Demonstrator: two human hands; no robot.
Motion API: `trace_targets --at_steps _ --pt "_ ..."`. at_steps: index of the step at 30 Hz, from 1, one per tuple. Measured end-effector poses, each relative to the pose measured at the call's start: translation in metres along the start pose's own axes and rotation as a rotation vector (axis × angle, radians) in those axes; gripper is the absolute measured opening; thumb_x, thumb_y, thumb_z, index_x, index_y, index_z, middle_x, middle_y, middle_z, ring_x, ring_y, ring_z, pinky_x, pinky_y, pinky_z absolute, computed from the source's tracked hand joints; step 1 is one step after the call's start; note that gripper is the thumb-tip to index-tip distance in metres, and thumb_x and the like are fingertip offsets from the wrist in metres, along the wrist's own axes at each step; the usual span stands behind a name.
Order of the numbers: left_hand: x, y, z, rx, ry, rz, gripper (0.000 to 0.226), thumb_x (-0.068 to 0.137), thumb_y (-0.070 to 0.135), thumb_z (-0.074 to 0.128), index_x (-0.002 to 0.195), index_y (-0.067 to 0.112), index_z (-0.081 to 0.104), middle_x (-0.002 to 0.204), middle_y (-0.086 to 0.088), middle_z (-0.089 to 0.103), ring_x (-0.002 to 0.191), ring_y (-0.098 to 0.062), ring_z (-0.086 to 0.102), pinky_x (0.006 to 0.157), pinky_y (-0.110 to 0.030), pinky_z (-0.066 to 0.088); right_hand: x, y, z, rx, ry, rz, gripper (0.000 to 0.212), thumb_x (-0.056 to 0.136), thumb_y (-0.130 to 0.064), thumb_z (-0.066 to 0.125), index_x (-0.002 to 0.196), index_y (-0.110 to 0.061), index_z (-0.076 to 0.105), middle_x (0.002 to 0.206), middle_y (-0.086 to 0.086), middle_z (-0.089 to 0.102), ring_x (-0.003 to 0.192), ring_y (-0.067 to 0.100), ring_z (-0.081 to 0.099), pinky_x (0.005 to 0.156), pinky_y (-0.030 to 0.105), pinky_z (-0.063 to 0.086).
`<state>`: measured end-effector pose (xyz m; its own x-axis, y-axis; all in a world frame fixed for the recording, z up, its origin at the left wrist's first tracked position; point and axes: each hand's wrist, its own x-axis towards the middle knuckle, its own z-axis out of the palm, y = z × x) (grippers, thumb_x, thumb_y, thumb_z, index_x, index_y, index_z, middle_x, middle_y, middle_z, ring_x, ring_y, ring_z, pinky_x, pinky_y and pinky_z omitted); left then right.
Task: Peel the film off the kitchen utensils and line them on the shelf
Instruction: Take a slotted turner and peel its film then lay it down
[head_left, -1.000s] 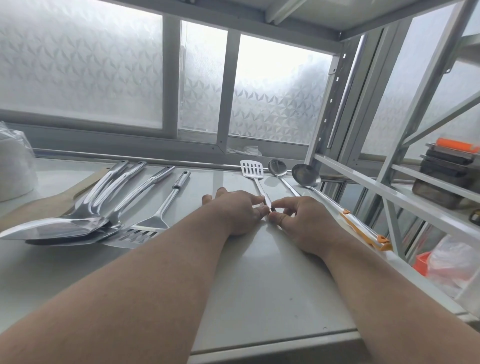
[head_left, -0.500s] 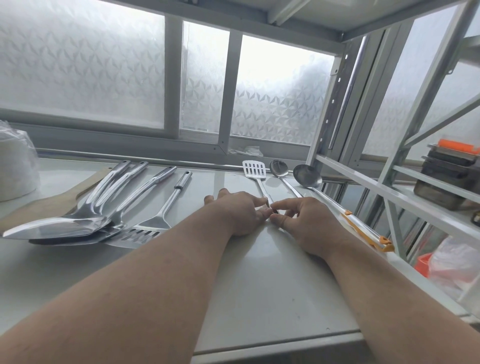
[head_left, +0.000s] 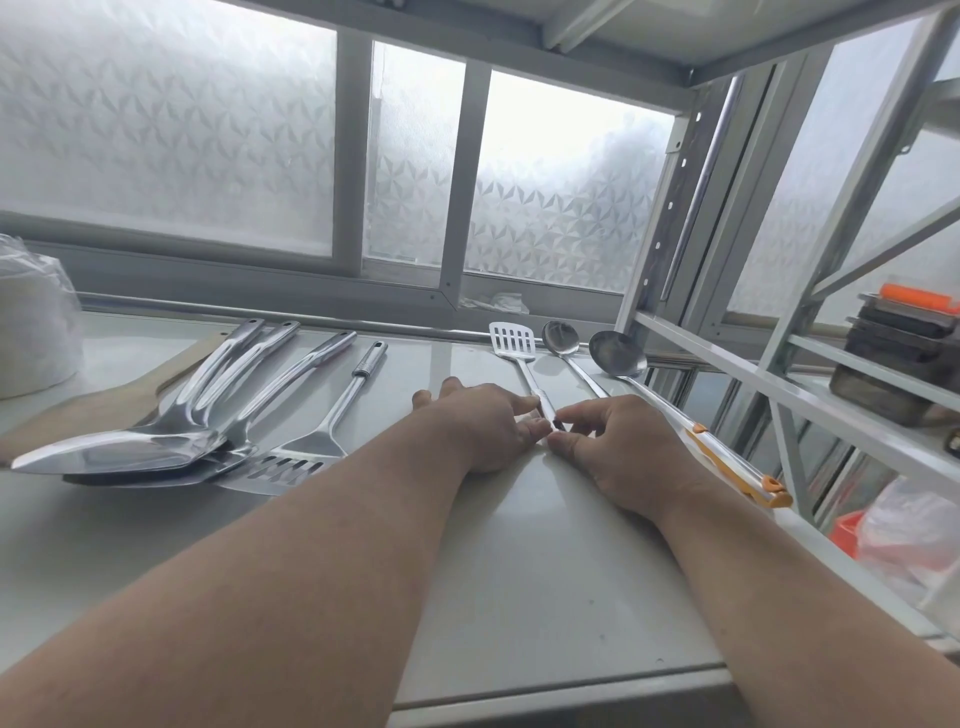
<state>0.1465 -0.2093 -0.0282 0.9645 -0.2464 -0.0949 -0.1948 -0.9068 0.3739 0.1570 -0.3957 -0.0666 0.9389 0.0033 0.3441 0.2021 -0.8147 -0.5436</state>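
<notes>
A small slotted turner (head_left: 514, 343) lies on the white shelf (head_left: 519, 597), head toward the window. My left hand (head_left: 488, 431) pinches its handle end with thumb and forefinger. My right hand (head_left: 618, 452) meets it from the right, fingertips at the same handle end. Right of the turner lie a spoon (head_left: 562, 340) and a ladle (head_left: 618, 356) whose handle carries clear film with orange trim (head_left: 737, 470). At the left, a heap of steel utensils (head_left: 171, 441) lies with handles pointing away, a larger slotted turner (head_left: 306, 452) beside it.
A wooden board (head_left: 88, 410) lies under the heap. A white plastic-wrapped bundle (head_left: 31, 332) stands at far left. Frosted windows run behind the shelf. Rack uprights (head_left: 670, 218) rise at right, with stacked dark containers (head_left: 898, 353) and a bagged orange item (head_left: 893, 525) beyond.
Both hands stay at the small turner's handle end; my right fingers have shifted slightly, closing on the tip. The utensils have not moved.
</notes>
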Motion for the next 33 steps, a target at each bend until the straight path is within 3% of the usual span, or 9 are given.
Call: trace_targets --at_steps 18,33 --pt "0.019 -0.008 0.007 0.020 0.030 0.025 0.055 0.103 0.072 0.036 0.157 0.060 0.036 0.165 -0.002 0.043 0.161 -0.031 0.011 0.125 -0.059 0.014 0.001 0.002 0.001 0.023 0.018 -0.012 0.028 0.086 -0.036 0.082 0.113 -0.026 0.080 0.077 -0.015 0.062 0.066 -0.001 0.051 0.065 0.015 0.035" --pt "0.023 -0.008 0.008 0.015 0.029 0.025 0.055 0.104 0.072 0.036 0.157 0.059 0.036 0.163 -0.004 0.045 0.160 -0.032 0.013 0.125 -0.057 0.017 0.001 0.003 0.001 0.026 0.016 -0.015 0.030 0.086 -0.037 0.081 0.114 -0.026 0.079 0.081 -0.015 0.064 0.067 -0.001 0.053 0.064 0.012 0.035"
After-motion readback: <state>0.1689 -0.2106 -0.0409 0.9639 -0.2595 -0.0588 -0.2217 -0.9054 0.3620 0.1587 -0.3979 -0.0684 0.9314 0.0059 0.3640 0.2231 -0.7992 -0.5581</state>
